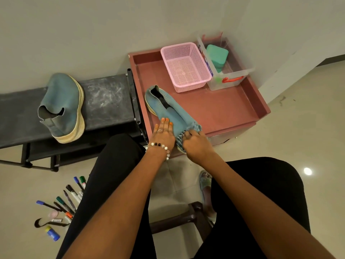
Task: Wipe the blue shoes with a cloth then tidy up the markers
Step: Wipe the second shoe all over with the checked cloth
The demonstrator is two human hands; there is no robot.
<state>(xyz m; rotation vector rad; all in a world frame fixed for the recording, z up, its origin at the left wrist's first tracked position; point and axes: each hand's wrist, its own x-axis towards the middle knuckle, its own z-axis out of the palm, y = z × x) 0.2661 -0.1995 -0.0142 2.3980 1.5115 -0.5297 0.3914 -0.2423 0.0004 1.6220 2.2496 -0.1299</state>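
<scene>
One blue shoe [164,105] lies on the reddish-brown tray table [224,109], toe towards me. My left hand [163,133] rests flat on its side with straight fingers. My right hand [196,144] grips a striped blue-grey cloth [188,129] bunched over the shoe's toe. The second blue shoe [61,107] lies on its side on the black shoe rack [106,103] at the left. Several markers [69,199] lie scattered on the floor at the lower left, beside my left leg.
A pink mesh basket [184,66] and a clear plastic box [229,71] holding a green case stand at the back of the tray table. A small blue bottle [52,233] lies near the markers. A dark stool frame [188,217] shows between my legs. The wall is close behind.
</scene>
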